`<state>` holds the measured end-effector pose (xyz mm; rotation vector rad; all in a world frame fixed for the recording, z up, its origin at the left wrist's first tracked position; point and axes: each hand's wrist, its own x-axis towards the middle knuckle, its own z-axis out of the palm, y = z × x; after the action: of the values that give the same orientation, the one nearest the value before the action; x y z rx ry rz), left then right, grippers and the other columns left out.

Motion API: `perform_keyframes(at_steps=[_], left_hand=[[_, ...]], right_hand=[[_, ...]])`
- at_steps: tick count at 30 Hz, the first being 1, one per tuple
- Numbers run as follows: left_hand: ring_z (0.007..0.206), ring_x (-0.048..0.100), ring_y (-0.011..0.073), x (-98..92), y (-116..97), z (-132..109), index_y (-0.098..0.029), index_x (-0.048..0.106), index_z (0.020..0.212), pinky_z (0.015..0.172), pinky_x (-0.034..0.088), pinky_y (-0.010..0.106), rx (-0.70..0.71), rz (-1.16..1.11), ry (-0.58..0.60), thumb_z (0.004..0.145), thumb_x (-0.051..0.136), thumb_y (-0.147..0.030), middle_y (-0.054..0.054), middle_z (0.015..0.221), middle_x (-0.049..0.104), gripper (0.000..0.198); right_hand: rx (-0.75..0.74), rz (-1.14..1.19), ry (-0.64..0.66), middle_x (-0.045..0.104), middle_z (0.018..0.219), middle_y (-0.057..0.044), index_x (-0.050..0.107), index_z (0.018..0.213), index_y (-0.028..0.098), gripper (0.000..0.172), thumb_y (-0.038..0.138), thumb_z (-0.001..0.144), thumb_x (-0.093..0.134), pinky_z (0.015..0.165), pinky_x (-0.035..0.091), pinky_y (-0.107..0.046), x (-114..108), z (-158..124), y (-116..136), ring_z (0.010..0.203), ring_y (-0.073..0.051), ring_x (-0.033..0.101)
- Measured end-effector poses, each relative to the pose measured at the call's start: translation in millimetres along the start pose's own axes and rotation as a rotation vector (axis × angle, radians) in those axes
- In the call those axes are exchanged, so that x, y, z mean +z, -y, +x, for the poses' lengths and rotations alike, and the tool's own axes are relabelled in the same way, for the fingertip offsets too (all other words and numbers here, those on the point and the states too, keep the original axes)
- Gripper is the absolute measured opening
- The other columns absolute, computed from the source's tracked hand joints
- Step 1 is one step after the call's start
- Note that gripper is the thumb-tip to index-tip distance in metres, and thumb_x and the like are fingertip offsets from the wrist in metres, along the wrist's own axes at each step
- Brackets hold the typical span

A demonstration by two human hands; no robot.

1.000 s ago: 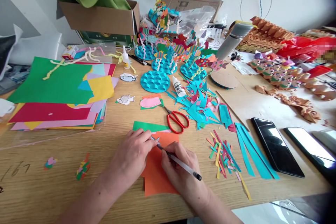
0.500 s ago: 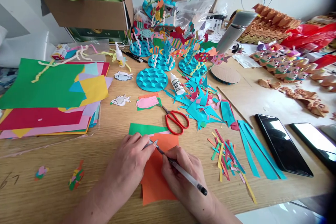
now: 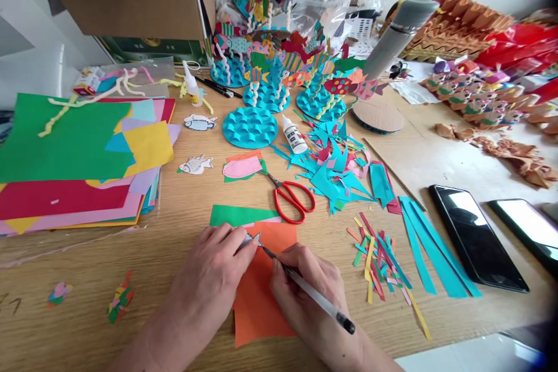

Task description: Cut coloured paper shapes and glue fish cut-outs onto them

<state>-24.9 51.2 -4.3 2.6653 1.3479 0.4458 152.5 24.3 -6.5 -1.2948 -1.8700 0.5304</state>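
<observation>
**Fiddly close-up work at the near edge**

You're pinching a tiny grey-and-white paper cutout [image 3: 251, 239] between the fingers [image 3: 233, 238] of your left hand [image 3: 209, 282], closed firmly on it, and you're pressing it against an orange paper sheet [image 3: 257, 302]. Your right hand [image 3: 311, 296] is curling its fingers [image 3: 292, 264] snugly round a clear ballpoint pen [image 3: 320, 296], with the tip angling down onto the orange sheet just beside the cutout. A green paper piece [image 3: 239, 216] is poking out past the sheet's far edge. Red-handled scissors [image 3: 294, 202] are lying just beyond on the wooden worktop [image 3: 87, 261], with teal paper scraps [image 3: 331, 177] sitting to their right.
</observation>
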Motion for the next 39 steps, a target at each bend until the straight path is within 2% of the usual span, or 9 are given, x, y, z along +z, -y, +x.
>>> perform_keyframes(at_steps=[10, 17, 24, 28, 32, 39], left_hand=[[0.083, 0.048, 0.0207, 1.4, 0.8, -1.6, -0.019, 0.063, 0.095, 0.072, 0.042, 0.036, 0.003, -0.025, -0.034, 0.090, 0.039, -0.006, 0.005, 0.091, 0.060, 0.028], [0.082, 0.048, 0.0207, -1.0, 0.5, 0.3, -0.019, 0.064, 0.098, 0.072, 0.042, 0.036, 0.009, -0.018, 0.003, 0.088, 0.040, -0.003, 0.005, 0.091, 0.061, 0.030], [0.085, 0.050, 0.0214, -2.0, 1.1, 0.2, -0.019, 0.064, 0.100, 0.074, 0.043, 0.036, -0.012, -0.033, 0.046, 0.086, 0.043, -0.002, 0.004, 0.094, 0.062, 0.030], [0.086, 0.051, 0.0204, -1.9, 2.6, -0.2, -0.021, 0.063, 0.098, 0.076, 0.043, 0.035, -0.036, -0.080, 0.082, 0.086, 0.047, -0.002, 0.003, 0.095, 0.062, 0.028], [0.085, 0.052, 0.0194, -5.8, 3.2, 1.9, -0.019, 0.061, 0.099, 0.075, 0.043, 0.034, -0.059, -0.097, 0.092, 0.086, 0.045, 0.000, 0.002, 0.091, 0.061, 0.028], [0.083, 0.052, 0.0179, -15.3, 2.2, 6.8, -0.018, 0.061, 0.091, 0.074, 0.043, 0.031, -0.089, -0.124, 0.126, 0.091, 0.043, -0.006, 0.002, 0.088, 0.061, 0.023]], right_hand=[[0.017, 0.008, 0.002, 0.049, 0.064, 0.005, 0.044, 0.083, 0.021, 0.017, 0.006, 0.084, 0.051, 0.049, 0.037, -0.019, 0.4, -3.7, -3.5, 0.050, -0.007, 0.045], [-0.001, -0.007, -0.027, 0.049, 0.063, 0.005, 0.045, 0.083, 0.021, 0.017, 0.005, 0.084, 0.051, 0.047, 0.037, -0.019, 0.4, -0.4, -2.8, 0.048, -0.007, 0.044], [0.000, 0.042, -0.148, 0.062, 0.073, 0.002, 0.051, 0.091, 0.021, 0.020, 0.004, 0.082, 0.056, 0.053, 0.043, -0.021, -5.5, -6.2, -0.2, 0.057, -0.009, 0.058], [0.025, 0.072, -0.072, 0.066, 0.084, -0.001, 0.054, 0.104, 0.022, 0.023, 0.006, 0.088, 0.051, 0.065, 0.049, -0.024, -7.2, -2.5, -0.2, 0.072, -0.013, 0.064], [0.035, 0.100, -0.031, 0.066, 0.092, -0.004, 0.056, 0.106, 0.021, 0.021, 0.008, 0.091, 0.048, 0.073, 0.049, -0.030, -5.4, 1.1, -1.0, 0.084, -0.016, 0.060], [-0.051, 0.159, -0.050, 0.061, 0.077, -0.001, 0.059, 0.096, 0.020, 0.016, 0.007, 0.088, 0.052, 0.062, 0.045, -0.029, -3.7, 1.4, 0.8, 0.069, -0.014, 0.052]])
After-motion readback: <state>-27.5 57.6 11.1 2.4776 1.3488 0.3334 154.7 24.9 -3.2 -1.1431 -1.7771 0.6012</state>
